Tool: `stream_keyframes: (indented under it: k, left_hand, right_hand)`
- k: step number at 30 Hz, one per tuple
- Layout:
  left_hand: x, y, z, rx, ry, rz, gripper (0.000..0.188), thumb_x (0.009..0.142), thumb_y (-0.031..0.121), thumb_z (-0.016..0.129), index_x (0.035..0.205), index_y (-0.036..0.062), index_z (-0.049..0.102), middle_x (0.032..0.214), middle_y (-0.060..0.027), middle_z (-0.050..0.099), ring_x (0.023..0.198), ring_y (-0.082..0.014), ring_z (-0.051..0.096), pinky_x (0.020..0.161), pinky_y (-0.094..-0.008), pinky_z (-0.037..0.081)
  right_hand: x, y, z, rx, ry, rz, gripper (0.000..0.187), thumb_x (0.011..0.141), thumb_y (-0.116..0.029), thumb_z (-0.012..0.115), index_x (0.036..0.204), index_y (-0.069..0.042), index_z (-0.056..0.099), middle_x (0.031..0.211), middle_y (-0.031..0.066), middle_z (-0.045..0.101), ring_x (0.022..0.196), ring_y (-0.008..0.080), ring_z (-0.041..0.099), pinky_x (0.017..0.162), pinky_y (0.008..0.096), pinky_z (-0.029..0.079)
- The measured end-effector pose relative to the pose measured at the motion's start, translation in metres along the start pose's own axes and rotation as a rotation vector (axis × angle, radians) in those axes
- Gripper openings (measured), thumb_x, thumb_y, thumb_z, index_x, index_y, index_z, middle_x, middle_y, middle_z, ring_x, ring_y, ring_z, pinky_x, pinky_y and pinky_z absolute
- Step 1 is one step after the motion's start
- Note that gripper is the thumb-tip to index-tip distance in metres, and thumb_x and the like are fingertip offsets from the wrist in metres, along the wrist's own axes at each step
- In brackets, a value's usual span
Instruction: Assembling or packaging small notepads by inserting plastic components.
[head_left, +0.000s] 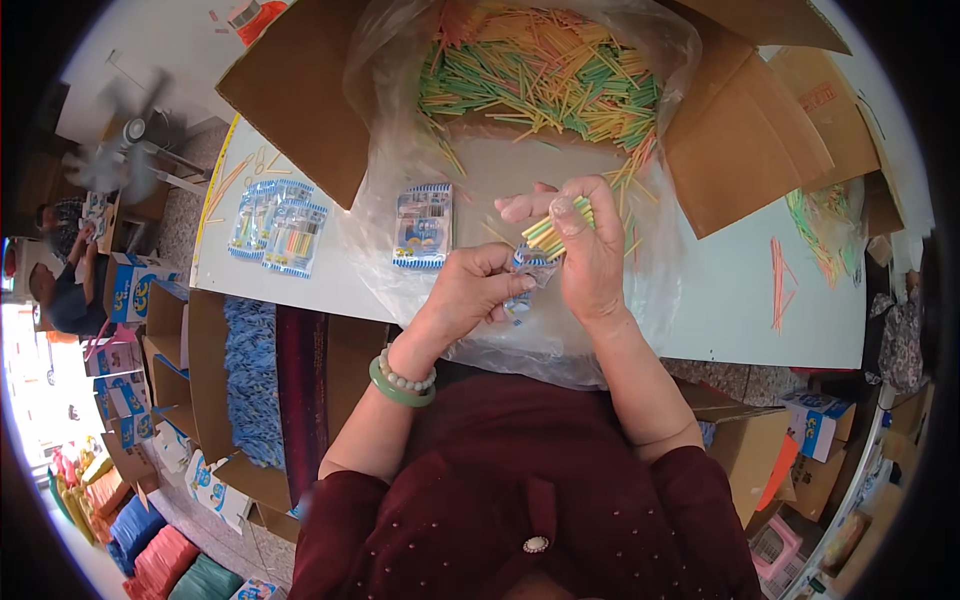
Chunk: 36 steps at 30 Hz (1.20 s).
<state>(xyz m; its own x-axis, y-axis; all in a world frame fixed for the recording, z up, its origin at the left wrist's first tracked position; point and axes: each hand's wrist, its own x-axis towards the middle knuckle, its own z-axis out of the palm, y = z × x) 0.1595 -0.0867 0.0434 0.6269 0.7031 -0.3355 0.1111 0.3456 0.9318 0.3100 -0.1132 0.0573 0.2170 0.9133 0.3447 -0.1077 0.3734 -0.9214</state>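
Observation:
My right hand [594, 262] is closed around a small bundle of thin yellow, green and pale sticks [545, 236], thumb across them. Just left of it, my left hand [468, 290] pinches a small clear and blue plastic packet [528, 268]. The bundle's lower end is at the packet's mouth; fingers hide whether it is inside. A flat stack of blue-printed packets [424, 228] lies left of my hands. Farther left are several packets with coloured sticks in them [295, 240]. Beyond my hands, a large heap of loose pink, yellow and green sticks [540, 75] fills a plastic-lined carton.
The carton's brown flaps [300, 95] spread to both sides, and its clear plastic liner [385, 265] drapes over the white table [720, 320]. Pink sticks [780, 285] lie at the right. Below the table's left edge stands a box of blue packets [252, 380]. Other people sit far left.

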Motion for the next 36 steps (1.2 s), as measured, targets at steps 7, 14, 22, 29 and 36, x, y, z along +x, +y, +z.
stream_keyframes:
  k: [7, 14, 22, 29, 36]
  left_hand:
    - [-0.001, -0.004, -0.004, -0.054, 0.026, 0.042, 0.010, 0.082, 0.008, 0.066, 0.074, 0.0037, 0.061, 0.062, 0.0028, 0.054, 0.047, -0.0030, 0.049, 0.041, -0.0165, 0.041]
    - [0.000, -0.009, -0.002, -0.057, 0.026, 0.025, 0.006, 0.083, 0.008, 0.066, 0.080, 0.0029, 0.064, 0.063, 0.0033, 0.053, 0.048, -0.0025, 0.048, 0.043, -0.0165, 0.041]
    - [-0.001, -0.013, -0.005, 0.041, -0.001, 0.085, 0.004, 0.083, 0.008, 0.065, 0.083, 0.0036, 0.066, 0.065, 0.0048, 0.053, 0.050, -0.0020, 0.048, 0.044, -0.0158, 0.041]
    - [0.004, -0.023, -0.005, 0.103, -0.057, 0.196, 0.010, 0.086, 0.007, 0.061, 0.093, 0.0015, 0.065, 0.077, 0.0029, 0.057, 0.069, -0.0039, 0.051, 0.061, -0.0199, 0.045]
    - [0.002, -0.022, -0.005, -0.118, 0.012, 0.198, 0.025, 0.094, 0.012, 0.051, 0.113, -0.0017, 0.060, 0.101, -0.0016, 0.060, 0.092, -0.0094, 0.053, 0.084, -0.0249, 0.042]
  right_hand:
    - [-0.013, 0.003, 0.002, 0.041, 0.017, 0.065, 0.018, 0.096, -0.023, 0.042, 0.094, -0.005, 0.038, 0.087, 0.0164, 0.067, 0.096, 0.0279, 0.063, 0.097, 0.0417, 0.038]
    - [-0.010, -0.001, -0.002, 0.066, 0.118, 0.367, 0.021, 0.093, -0.023, 0.046, 0.094, -0.003, 0.040, 0.087, 0.0201, 0.067, 0.096, 0.0287, 0.063, 0.090, 0.0386, 0.045]
    - [-0.006, -0.003, -0.002, 0.012, -0.093, 0.414, 0.015, 0.091, -0.020, 0.047, 0.092, -0.005, 0.044, 0.092, 0.0187, 0.067, 0.094, 0.0218, 0.061, 0.088, 0.0349, 0.045]
    - [-0.017, 0.007, 0.000, 0.022, -0.138, 0.396, 0.013, 0.092, -0.018, 0.047, 0.090, -0.006, 0.046, 0.104, 0.0162, 0.064, 0.100, 0.0165, 0.055, 0.089, 0.0326, 0.042]
    - [-0.021, 0.002, -0.014, 0.018, -0.167, 0.376, 0.027, 0.090, -0.023, 0.054, 0.107, -0.003, 0.051, 0.118, 0.0110, 0.058, 0.110, 0.0169, 0.049, 0.096, 0.0338, 0.037]
